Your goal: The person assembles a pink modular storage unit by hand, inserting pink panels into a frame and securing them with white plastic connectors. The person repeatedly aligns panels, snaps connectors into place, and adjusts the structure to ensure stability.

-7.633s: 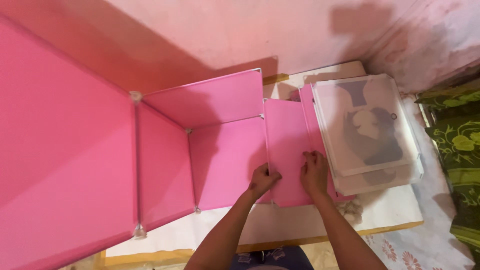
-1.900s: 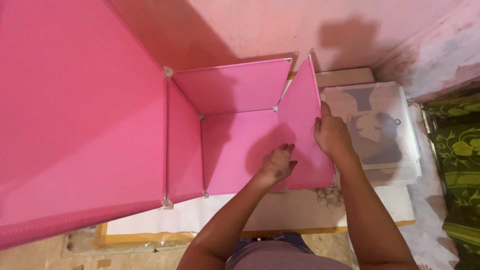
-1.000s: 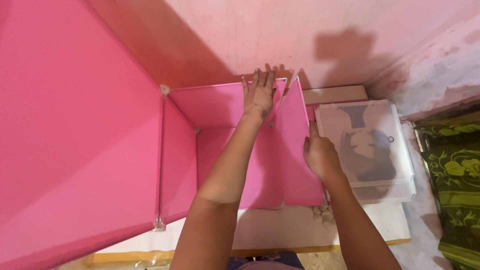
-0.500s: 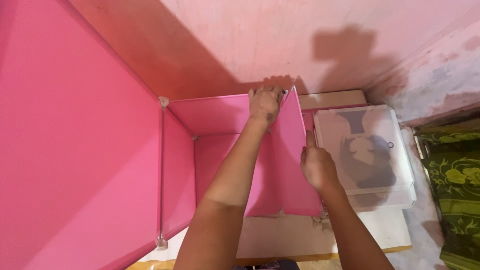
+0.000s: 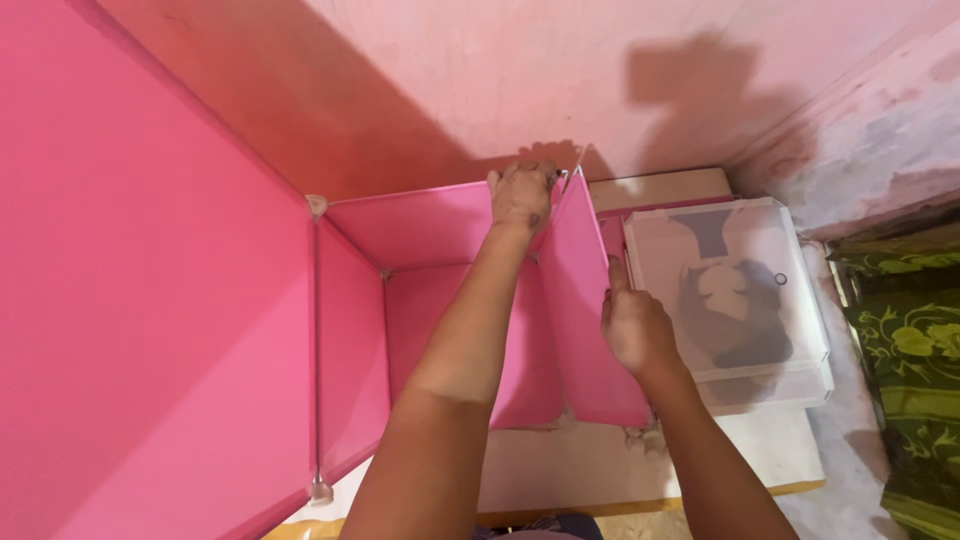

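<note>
A pink panel cube (image 5: pixel 430 300) stands open at the top against the pink wall. Its right side panel (image 5: pixel 590 320) stands nearly upright, leaning a little. My left hand (image 5: pixel 521 192) grips the far top corner where this panel meets the back panel (image 5: pixel 410 222), at a small corner connector. My right hand (image 5: pixel 634 325) presses flat on the outer face of the right panel, about halfway along it. Both forearms reach in from the bottom of the view.
A tall pink panel wall (image 5: pixel 140 300) fills the left. A stack of clear plastic panels (image 5: pixel 730 290) lies to the right on a white board (image 5: pixel 600 465). Green patterned fabric (image 5: pixel 910 350) sits at the far right edge.
Earlier the right panel lay flat under both hands. It has been swung upright. My left hand moved up to the far top corner, and my right hand stays on the panel's outer face.
</note>
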